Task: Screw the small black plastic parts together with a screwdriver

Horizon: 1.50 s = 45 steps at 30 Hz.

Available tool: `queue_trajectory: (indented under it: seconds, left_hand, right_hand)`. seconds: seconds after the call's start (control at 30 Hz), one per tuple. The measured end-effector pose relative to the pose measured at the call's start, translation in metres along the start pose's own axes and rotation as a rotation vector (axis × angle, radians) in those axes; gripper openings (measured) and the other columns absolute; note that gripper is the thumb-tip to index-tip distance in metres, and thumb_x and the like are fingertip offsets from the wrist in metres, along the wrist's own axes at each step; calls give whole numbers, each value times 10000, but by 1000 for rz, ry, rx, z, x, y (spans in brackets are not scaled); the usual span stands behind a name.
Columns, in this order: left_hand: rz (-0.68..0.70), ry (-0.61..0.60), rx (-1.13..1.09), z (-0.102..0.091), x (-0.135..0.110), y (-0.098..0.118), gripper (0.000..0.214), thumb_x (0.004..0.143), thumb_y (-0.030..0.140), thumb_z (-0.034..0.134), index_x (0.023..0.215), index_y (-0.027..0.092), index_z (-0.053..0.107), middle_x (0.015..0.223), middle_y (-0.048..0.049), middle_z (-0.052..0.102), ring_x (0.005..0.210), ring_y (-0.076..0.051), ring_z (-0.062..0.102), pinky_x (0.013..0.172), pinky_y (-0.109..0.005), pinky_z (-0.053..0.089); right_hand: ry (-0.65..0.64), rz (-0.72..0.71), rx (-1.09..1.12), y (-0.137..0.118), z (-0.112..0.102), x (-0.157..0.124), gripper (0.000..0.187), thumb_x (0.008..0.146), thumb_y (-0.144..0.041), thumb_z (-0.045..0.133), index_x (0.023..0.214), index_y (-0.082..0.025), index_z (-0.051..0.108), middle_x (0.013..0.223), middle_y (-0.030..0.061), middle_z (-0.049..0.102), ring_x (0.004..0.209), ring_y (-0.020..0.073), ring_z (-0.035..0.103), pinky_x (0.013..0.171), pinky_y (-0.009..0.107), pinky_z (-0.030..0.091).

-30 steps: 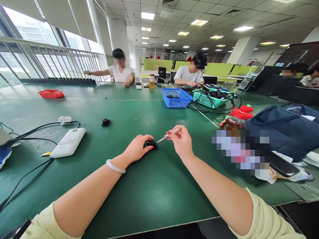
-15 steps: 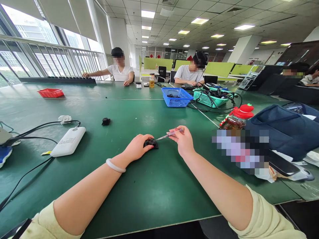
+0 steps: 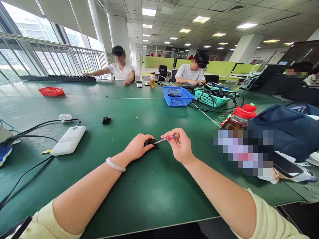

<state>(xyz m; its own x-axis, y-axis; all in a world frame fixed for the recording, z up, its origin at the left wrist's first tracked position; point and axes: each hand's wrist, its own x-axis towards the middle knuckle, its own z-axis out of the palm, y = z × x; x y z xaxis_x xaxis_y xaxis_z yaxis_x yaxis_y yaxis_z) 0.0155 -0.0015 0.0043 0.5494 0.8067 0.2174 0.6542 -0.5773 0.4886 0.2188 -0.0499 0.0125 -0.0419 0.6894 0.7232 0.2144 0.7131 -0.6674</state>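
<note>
On the green table [image 3: 139,186], my left hand [image 3: 137,147] grips a small black part [image 3: 150,142] between thumb and fingers, pressing it against the surface. Its exact kind is too small to make out. My right hand [image 3: 181,147] pinches a slim screwdriver [image 3: 166,139] with a clear, purplish handle. The tool slants down to the left, and its tip meets the right side of the black part. Farther off to the left lies a similar small black part [image 3: 106,120], touched by neither hand.
A white power bank [image 3: 69,141] with black cables lies at left, a red tray [image 3: 51,91] beyond it. Blue [image 3: 177,97] and green [image 3: 211,98] baskets stand at the back. A red-lidded bottle [image 3: 239,118] and dark blue bag [image 3: 286,131] are at right. Two people sit opposite.
My right hand has shifted slightly and tilted, bringing the screwdriver's tip lower on the black part's right side. My left hand keeps its hold in the same place.
</note>
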Motion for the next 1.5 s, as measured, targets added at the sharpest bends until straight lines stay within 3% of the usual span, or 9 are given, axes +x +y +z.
queue_trajectory:
  seconds: [0.07, 0.23, 0.37, 0.47, 0.7, 1.0, 1.1, 1.37, 1.5]
  left_hand:
    - [1, 0, 0, 0, 0, 0, 313, 877, 399, 538, 1121, 240, 651, 1093, -58, 690, 1026, -259, 585, 939, -428, 471]
    - [17, 6, -10, 1, 1, 1, 302, 857, 340, 545, 1119, 234, 652, 1125, -46, 693, 1048, -254, 587, 950, -420, 470]
    - [-7, 24, -21, 2, 1, 1, 312, 848, 309, 538, 1129, 236, 650, 1113, -44, 693, 1052, -250, 593, 953, -419, 477]
    - [-19, 38, -20, 2, 0, 0, 314, 855, 316, 537, 1136, 236, 650, 1096, -50, 694, 1048, -250, 596, 945, -419, 482]
    - [-22, 28, -29, 1, -1, 0, 318, 856, 309, 529, 1146, 236, 638, 1081, -50, 694, 1011, -243, 612, 911, -399, 494]
    - [-31, 27, -39, 3, 0, -4, 396, 855, 366, 578, 1225, 226, 592, 1061, -63, 691, 967, -243, 627, 884, -396, 497]
    - [-40, 19, -22, 4, 1, -6, 452, 855, 385, 592, 1276, 222, 568, 1088, -74, 691, 990, -255, 630, 901, -402, 493]
    - [-29, 2, -49, 5, 1, -5, 579, 871, 331, 582, 1416, 224, 417, 1114, -47, 694, 1049, -244, 612, 960, -408, 460]
    - [-30, -2, -42, 4, -1, -4, 549, 856, 344, 601, 1377, 249, 454, 1115, -43, 687, 1042, -246, 611, 947, -416, 469]
  right_hand:
    - [-75, -135, -118, -5, -1, -1, 44, 939, -207, 507, 925, -247, 493, 882, 33, 708, 847, 173, 713, 742, 320, 584]
    - [-330, -500, -326, -12, 4, -3, 190, 863, -83, 498, 937, -256, 523, 831, 11, 701, 813, 159, 697, 713, 285, 583]
    - [-385, -698, -416, -10, 10, -6, 240, 825, -48, 506, 949, -250, 541, 835, 9, 698, 852, 156, 686, 785, 303, 590]
    - [-388, -746, -457, -8, 11, -7, 238, 826, -47, 506, 947, -246, 551, 836, 15, 701, 854, 158, 689, 803, 318, 598]
    - [-279, -695, -449, -12, 6, -2, 163, 882, -89, 511, 938, -240, 542, 859, 34, 715, 848, 159, 709, 734, 286, 614]
    - [-221, -668, -456, -9, 5, 2, 197, 875, -74, 512, 963, -243, 561, 880, 36, 717, 879, 173, 711, 780, 312, 621]
    - [-186, -571, -408, -5, 4, 2, 201, 879, -77, 510, 991, -236, 563, 900, 50, 725, 879, 180, 713, 774, 310, 612]
    - [-51, -112, -369, 8, -2, 6, 57, 926, -215, 522, 903, -252, 560, 895, 21, 741, 794, 166, 715, 741, 288, 586]
    - [72, -12, -262, 6, -5, 6, 31, 935, -255, 529, 905, -251, 521, 903, 33, 732, 832, 168, 716, 769, 305, 588]
